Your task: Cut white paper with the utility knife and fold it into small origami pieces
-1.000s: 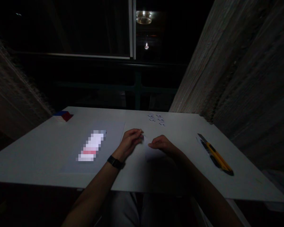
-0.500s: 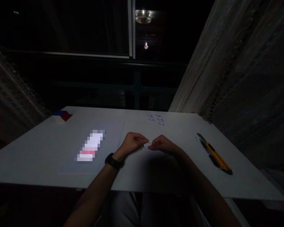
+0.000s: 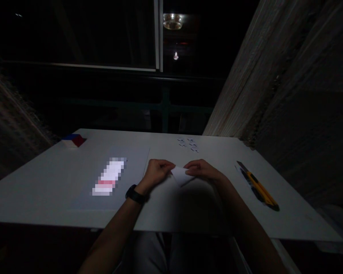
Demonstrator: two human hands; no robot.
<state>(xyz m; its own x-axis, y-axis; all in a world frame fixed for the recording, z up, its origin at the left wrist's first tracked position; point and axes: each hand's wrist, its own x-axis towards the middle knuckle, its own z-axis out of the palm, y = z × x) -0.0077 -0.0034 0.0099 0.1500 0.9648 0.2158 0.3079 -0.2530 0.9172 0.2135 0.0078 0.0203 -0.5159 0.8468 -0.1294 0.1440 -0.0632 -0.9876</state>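
A small piece of white paper point(image 3: 180, 176) is held between my hands over the middle of the table, one corner pointing down toward me. My left hand point(image 3: 157, 170), with a black watch on its wrist, pinches the paper's left corner between thumb and fingertips. On the other side my right hand point(image 3: 202, 169) grips the paper's right part, thumb in front and fingers behind. Whether the sheet is folded I cannot tell in the dim light.
On the white table point(image 3: 54, 182), a phone with a blurred bright screen point(image 3: 110, 177) lies on a larger white sheet point(image 3: 82, 201). Several small marked papers point(image 3: 188, 145) sit at the back. A yellow utility knife point(image 3: 261, 190) lies right; a blue, red and white block point(image 3: 73, 140) stands far left.
The paper has turned, so its face now shows between my hands instead of being mostly hidden. My right hand has shifted slightly right and up, its fingers less curled.
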